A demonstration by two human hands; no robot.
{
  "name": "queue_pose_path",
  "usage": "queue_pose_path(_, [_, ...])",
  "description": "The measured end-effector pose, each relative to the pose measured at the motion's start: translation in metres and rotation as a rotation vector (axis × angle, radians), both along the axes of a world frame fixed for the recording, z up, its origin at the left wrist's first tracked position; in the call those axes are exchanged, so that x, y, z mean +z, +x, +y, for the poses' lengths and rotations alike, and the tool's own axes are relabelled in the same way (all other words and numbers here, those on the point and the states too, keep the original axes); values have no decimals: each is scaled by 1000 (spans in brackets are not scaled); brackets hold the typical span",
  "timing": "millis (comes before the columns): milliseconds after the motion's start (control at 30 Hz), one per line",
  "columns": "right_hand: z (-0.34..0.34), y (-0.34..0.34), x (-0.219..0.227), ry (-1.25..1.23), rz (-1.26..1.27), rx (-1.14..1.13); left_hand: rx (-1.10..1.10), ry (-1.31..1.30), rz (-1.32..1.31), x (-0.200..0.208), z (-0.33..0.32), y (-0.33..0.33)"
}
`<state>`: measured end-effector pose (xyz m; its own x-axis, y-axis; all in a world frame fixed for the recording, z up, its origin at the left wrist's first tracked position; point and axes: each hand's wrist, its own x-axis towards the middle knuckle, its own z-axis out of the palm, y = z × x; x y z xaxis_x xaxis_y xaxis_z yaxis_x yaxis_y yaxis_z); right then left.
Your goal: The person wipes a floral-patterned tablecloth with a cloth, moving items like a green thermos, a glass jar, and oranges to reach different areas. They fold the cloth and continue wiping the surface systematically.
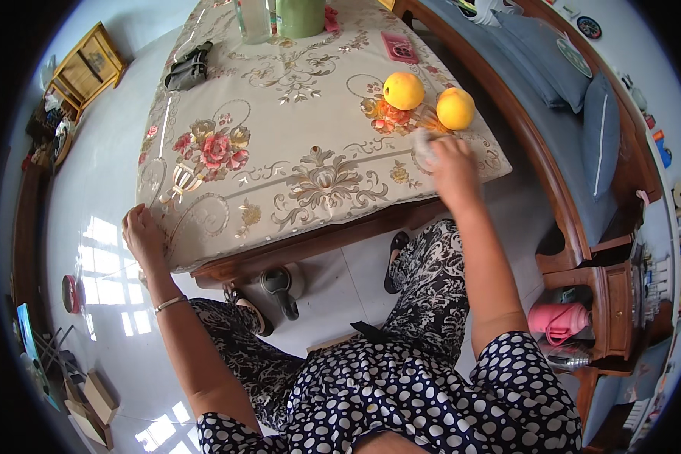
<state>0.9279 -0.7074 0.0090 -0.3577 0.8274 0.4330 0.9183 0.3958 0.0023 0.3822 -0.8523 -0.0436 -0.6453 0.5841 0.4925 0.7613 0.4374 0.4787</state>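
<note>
My right hand [456, 168] is over the right part of the near table edge. Its fingers close on a small whitish wad [424, 148], blurred, like a crumpled cloth or tissue. Just beyond it sit two round yellow-orange fruits, one nearer [455, 109] and one farther left [403, 91]. My left hand [143, 233] is at the near left corner, fingers curled over the edge of the flowered tablecloth [280, 181]. Some of its fingers are hidden.
Farther along the table lie a dark folded pouch-like item [189, 68] and a pink phone-like case [399, 47]. A clear container [253, 21] and a green one [300, 17] stand at the far end. A blue-cushioned wooden bench [522, 91] runs along the right.
</note>
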Motion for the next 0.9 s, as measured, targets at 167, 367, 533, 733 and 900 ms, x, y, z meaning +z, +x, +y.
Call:
queue_pose_path(167, [-45,-109,9,17,11,434,25,18,-16,4,-3,3])
queue_pose_path(367, [-91,-229,5,-86,105,791,3,20,-21,5,3,8])
queue_pose_path(533, [-114,-301,0,-63,191,904,0,-31,-16,6,1,1])
queue_pose_path(733, [-71,-229,-1,-156,238,845,-8,-17,32,0,-2,-3])
queue_pose_path(900, [-19,-100,1,-77,358,522,9,-31,82,-4,-6,-16])
